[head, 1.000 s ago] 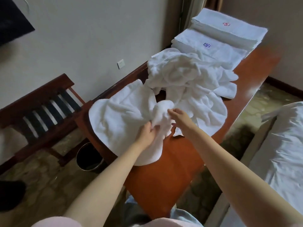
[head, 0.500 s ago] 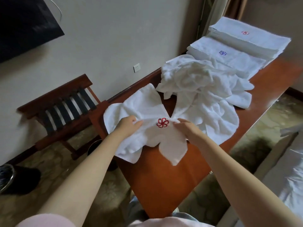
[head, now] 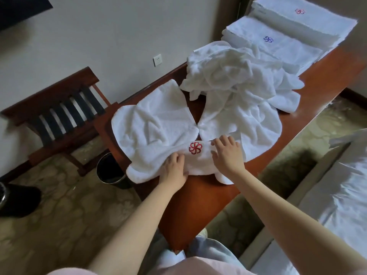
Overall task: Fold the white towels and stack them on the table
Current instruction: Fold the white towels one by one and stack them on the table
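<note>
Head view looks down on a long reddish-brown wooden desk (head: 198, 205), where a white terry towel with a red pinwheel emblem (head: 155, 126) lies rumpled across the near end, its left part reaching over the desk's left edge. The left hand (head: 174, 167) rests palm down on the towel just left of the emblem, fingers loosely bent and laid on the cloth, not closed round it so far as I can see. The right hand (head: 226, 153) lies flat just right of the emblem, its fingers (head: 224, 138) spread and straight, pressing the fabric to the desk. Behind, mid-desk, a heap of crumpled white towels (head: 234, 76) touches the spread one. At the far end sit a folded white stack with a blue emblem (head: 278, 46) and, beyond it, a folded white stack with a red emblem (head: 309, 20).
</note>
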A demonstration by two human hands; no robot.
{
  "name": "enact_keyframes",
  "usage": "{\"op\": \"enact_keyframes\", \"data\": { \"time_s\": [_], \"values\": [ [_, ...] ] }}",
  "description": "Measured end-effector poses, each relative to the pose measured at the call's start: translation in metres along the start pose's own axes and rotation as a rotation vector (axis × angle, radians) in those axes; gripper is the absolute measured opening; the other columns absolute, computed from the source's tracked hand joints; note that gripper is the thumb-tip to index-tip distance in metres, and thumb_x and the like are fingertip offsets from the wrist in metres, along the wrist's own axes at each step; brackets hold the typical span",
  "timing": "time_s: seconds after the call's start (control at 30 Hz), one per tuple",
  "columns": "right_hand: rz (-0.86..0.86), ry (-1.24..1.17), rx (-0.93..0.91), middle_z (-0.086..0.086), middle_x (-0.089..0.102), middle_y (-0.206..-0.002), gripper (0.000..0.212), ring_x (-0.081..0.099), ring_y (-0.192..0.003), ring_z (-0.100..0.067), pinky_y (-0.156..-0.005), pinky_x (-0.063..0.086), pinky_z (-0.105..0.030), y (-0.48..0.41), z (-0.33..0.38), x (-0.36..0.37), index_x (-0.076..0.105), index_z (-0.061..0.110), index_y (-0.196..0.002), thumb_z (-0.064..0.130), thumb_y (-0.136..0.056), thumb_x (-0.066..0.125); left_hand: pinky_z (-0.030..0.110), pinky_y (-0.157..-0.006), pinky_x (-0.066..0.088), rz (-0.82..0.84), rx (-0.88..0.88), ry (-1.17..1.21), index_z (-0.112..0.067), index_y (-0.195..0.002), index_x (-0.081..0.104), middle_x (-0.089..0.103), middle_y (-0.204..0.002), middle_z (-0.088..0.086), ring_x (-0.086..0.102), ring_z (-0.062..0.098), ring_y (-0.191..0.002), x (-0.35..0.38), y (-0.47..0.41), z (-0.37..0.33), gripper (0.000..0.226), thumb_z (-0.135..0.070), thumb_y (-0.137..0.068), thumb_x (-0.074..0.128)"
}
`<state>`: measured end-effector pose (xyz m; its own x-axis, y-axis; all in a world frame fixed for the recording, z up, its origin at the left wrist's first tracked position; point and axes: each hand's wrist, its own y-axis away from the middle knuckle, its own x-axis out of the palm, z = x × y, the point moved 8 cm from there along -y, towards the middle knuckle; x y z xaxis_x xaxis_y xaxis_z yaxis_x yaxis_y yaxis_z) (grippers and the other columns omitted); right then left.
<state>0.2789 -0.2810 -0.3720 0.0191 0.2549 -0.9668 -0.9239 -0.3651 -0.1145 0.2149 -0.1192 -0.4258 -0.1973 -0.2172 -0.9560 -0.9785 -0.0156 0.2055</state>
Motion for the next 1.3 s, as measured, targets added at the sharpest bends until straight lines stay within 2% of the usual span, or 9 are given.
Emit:
{"op": "enact_keyframes", "data": {
  "time_s": [0.1, 0.23, 0.4, 0.53, 0.7, 0.77, 0.97, 1.1, 1.3],
  "values": [
    [0.171, 0.037, -0.136, -0.005, 0.054, -0.113, 0.032, 0.052, -0.101, -0.029, -0.076, 0.041, -0.037, 0.019, 0.017, 0.021, 0.058, 0.016, -0.117, 0.03, -0.089, 0.06, 0.034, -0.096, 0.039, -0.039, -0.012, 0.028, -0.014, -0.127, 0.042, 0.038, -0.127, 0.007, 0.046, 0.027, -0.114, 0.004, -0.007, 0.003, 0.048, -0.036, -0.088, 0.059],
    [0.395, 0.051, 0.139, -0.006, 0.043, -0.123, 0.039, 0.056, -0.093, -0.029, -0.066, 0.039, -0.033, 0.031, -0.005, 0.048, 0.044, 0.016, -0.132, 0.028, -0.095, 0.048, 0.035, -0.091, 0.043, -0.003, -0.072, -0.064, -0.013, -0.125, 0.046, 0.043, -0.125, 0.008, 0.049, 0.027, -0.112, 0.005, -0.016, 0.004, 0.042, -0.034, -0.09, 0.056],
    [0.351, 0.059, 0.229, -0.006, 0.043, -0.112, 0.014, 0.042, -0.06, -0.022, -0.049, 0.029, -0.031, 0.027, -0.001, 0.031, 0.054, 0.012, -0.103, 0.011, -0.094, 0.044, 0.031, -0.092, 0.037, -0.056, -0.01, -0.1, -0.011, -0.102, 0.06, 0.051, -0.117, 0.005, 0.044, 0.023, -0.108, -0.009, -0.013, 0.0, 0.022, -0.017, -0.095, 0.04],
    [0.31, -0.056, 0.22, -0.005, 0.049, -0.107, 0.011, 0.049, -0.064, -0.023, -0.052, 0.034, -0.032, 0.026, 0.011, 0.013, 0.05, 0.011, -0.103, 0.011, -0.098, 0.041, 0.032, -0.083, 0.041, 0.005, 0.043, 0.107, -0.009, -0.091, 0.05, 0.054, -0.107, 0.008, 0.052, 0.026, -0.103, -0.015, -0.005, 0.007, 0.013, -0.015, -0.096, 0.04],
    [0.077, -0.454, 0.255, -0.008, 0.065, -0.074, 0.011, 0.061, -0.067, -0.028, -0.062, 0.049, -0.038, 0.02, 0.03, -0.03, 0.045, 0.012, -0.103, 0.021, -0.102, 0.04, 0.037, -0.096, 0.042, 0.063, 0.003, 0.225, -0.015, -0.13, 0.039, 0.037, -0.128, 0.003, 0.039, 0.023, -0.118, -0.023, 0.001, -0.005, 0.057, -0.05, -0.088, 0.056],
    [-0.009, -0.518, 0.218, -0.001, 0.064, -0.066, 0.004, 0.06, -0.061, -0.021, -0.053, 0.043, -0.032, 0.025, 0.039, -0.048, 0.044, 0.017, -0.099, 0.02, -0.101, 0.042, 0.035, -0.095, 0.042, -0.034, -0.063, 0.291, -0.015, -0.13, 0.044, 0.041, -0.129, 0.004, 0.042, 0.023, -0.118, -0.036, -0.001, -0.008, 0.045, -0.041, -0.094, 0.05],
    [-0.019, -0.432, 0.159, 0.003, 0.064, -0.085, 0.007, 0.059, -0.074, -0.018, -0.06, 0.045, -0.031, 0.041, 0.046, -0.068, 0.05, 0.016, -0.099, 0.02, -0.096, 0.055, 0.034, -0.08, 0.043, -0.184, -0.116, 0.151, -0.012, -0.1, 0.057, 0.057, -0.109, 0.005, 0.049, 0.024, -0.101, -0.07, 0.023, 0.018, 0.017, -0.014, -0.092, 0.042],
    [0.179, -0.245, 0.162, -0.001, 0.054, -0.095, 0.018, 0.057, -0.09, -0.023, -0.07, 0.041, -0.033, 0.057, 0.048, -0.045, 0.061, 0.009, -0.104, 0.02, -0.09, 0.062, 0.032, -0.081, 0.039, -0.251, -0.19, -0.035, -0.014, -0.11, 0.058, 0.055, -0.116, 0.004, 0.048, 0.023, -0.107, -0.101, 0.042, 0.057, 0.025, -0.013, -0.094, 0.038],
    [0.072, -0.289, 0.371, -0.006, 0.049, -0.081, 0.023, 0.05, -0.07, -0.024, -0.058, 0.032, -0.032, 0.058, 0.039, -0.048, 0.051, 0.007, -0.085, 0.027, -0.094, 0.057, 0.033, -0.066, 0.046, -0.326, -0.338, 0.218, -0.009, -0.11, 0.056, 0.064, -0.104, 0.012, 0.059, 0.03, -0.089, -0.149, 0.067, 0.106, 0.023, -0.004, -0.094, 0.04]
  ]
}}
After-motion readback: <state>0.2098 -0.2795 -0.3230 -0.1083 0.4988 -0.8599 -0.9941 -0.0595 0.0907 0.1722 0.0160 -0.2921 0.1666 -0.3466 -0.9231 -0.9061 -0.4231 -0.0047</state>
